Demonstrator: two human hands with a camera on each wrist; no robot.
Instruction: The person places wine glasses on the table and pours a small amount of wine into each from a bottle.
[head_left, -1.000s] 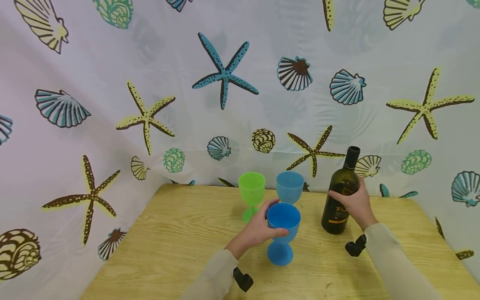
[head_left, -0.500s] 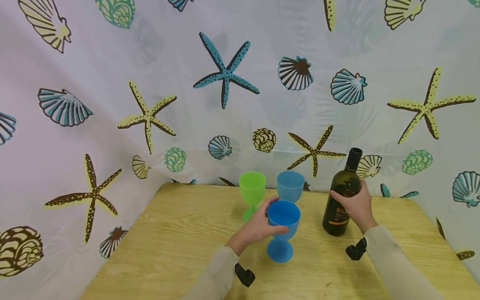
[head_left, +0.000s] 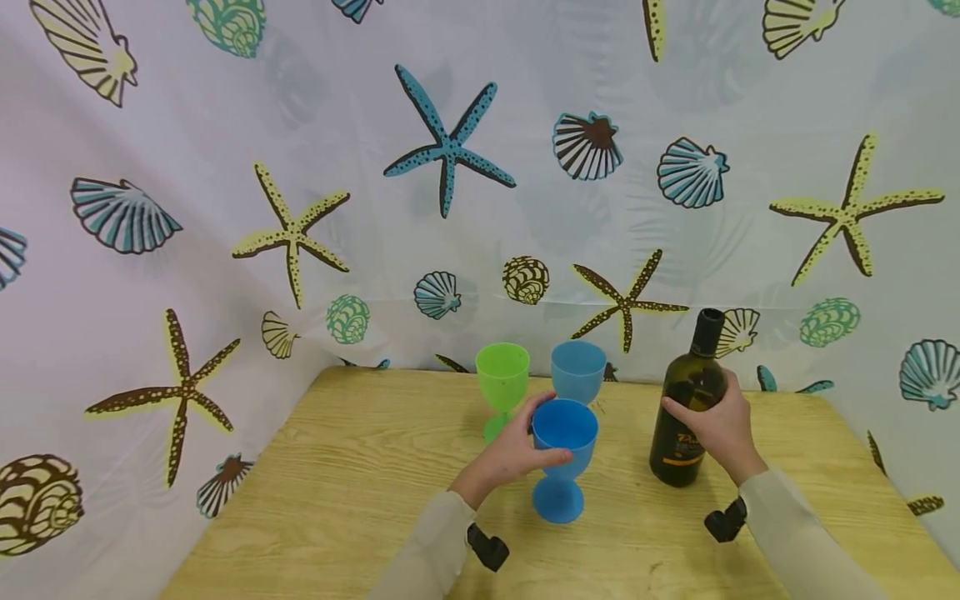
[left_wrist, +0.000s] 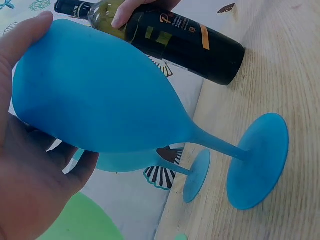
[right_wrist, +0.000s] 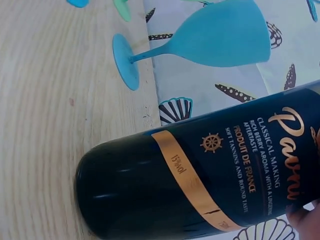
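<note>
My left hand [head_left: 513,454] grips the bowl of a dark blue plastic goblet [head_left: 561,467], thumb on the near side and fingers around the far side. The goblet is upright, with its round foot [left_wrist: 260,162] at or just over the tabletop; I cannot tell which. On the right, my right hand [head_left: 720,421] holds a dark wine bottle [head_left: 678,450] around its upper body. The bottle stands nearly upright, its label [right_wrist: 240,155] facing the right wrist camera. Whether its bottom touches the wood is unclear.
Behind the held goblet stand a green goblet [head_left: 502,375] and a lighter blue goblet [head_left: 579,371], partly hidden by the left hand and front goblet. All are at a wooden table [head_left: 352,483], backed by a curtain [head_left: 480,242] printed with shells and starfish.
The right hand has brought the bottle a little nearer to me and slightly right. The left hand and its goblet have shifted slightly up in the head view. Both grips stay the same.
</note>
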